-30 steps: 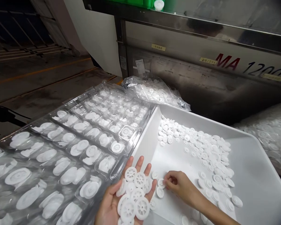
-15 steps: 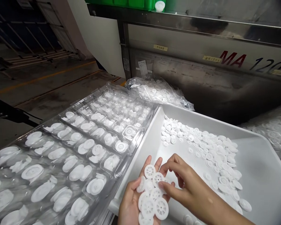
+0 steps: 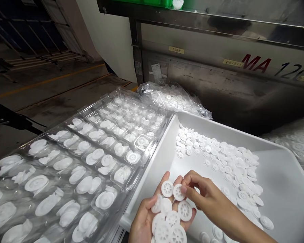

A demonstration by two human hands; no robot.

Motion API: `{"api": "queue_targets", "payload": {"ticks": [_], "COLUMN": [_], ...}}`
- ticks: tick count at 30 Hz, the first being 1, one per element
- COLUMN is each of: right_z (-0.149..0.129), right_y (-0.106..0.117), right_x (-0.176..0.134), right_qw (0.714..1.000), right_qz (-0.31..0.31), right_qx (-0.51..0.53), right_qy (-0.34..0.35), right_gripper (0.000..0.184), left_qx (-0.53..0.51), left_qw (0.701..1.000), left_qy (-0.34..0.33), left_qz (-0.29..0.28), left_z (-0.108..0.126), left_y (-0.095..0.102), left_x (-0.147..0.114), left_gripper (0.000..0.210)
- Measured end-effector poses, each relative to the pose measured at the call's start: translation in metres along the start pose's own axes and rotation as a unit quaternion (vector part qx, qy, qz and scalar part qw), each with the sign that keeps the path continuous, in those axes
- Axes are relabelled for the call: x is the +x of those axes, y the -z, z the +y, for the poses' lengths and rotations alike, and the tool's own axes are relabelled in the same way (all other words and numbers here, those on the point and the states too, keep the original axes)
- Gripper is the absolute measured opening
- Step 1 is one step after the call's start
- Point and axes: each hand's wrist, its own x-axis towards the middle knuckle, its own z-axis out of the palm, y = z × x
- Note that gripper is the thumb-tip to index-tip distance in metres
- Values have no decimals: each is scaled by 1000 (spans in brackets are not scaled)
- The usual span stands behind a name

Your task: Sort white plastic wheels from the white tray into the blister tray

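My left hand [image 3: 142, 221] is palm up over the near left side of the white bin [image 3: 273, 165], cradling several white plastic wheels [image 3: 163, 231] with spoked centres. The thumb and fingertips of my right hand [image 3: 207, 195] pinch the edge of one white wheel [image 3: 177, 192] above the left palm. Another spoked wheel [image 3: 184, 211] lies on the left fingers just below that pinch. Many loose white wheels [image 3: 225, 157] are spread over the bin floor, mostly toward the back and right.
Left of the bin, clear plastic compartment trays [image 3: 135, 173] hold white parts. Behind stands a clear bag of white parts [image 3: 172, 99]; another bag [image 3: 299, 140] is at the right. A metal ledge [image 3: 205, 25] crosses the top, with a green container [image 3: 147, 2] on it.
The right fingertips have shifted slightly right with the wheel in their pinch. The wheels in my left palm have spread apart, and one spoked wheel now shows below the pinch.
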Motion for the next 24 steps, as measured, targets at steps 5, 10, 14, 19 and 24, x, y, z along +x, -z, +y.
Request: {"api": "queue_targets", "payload": {"ticks": [5,10,14,19,24], "right_z": [2,-19,-42,-56,-44], "right_y": [0,3,4,5,10], "right_x": [-15,-29,-24,-21,-20], "right_qw": [994,944,922,940,952], "right_qz": [51,21,-63,-123,-128], "right_qx": [-59,-249,-330,-296,-255], "right_qy": [71,216,192,114,111], "right_gripper": [12,17,17,29,21], "left_qx": [32,70,59,37,23], "left_qw": [999,993,990,988,987], "left_qy": [-26,-20,-30,-5,12], "left_qz": [14,93,126,148,156], "left_z": [-6,-10,-13,-17,-19], "left_y": [-4,-7,-10,-12,-17], "left_x": [-4,-2,0,2,3], "left_gripper": [41,39,39,45,49]}}
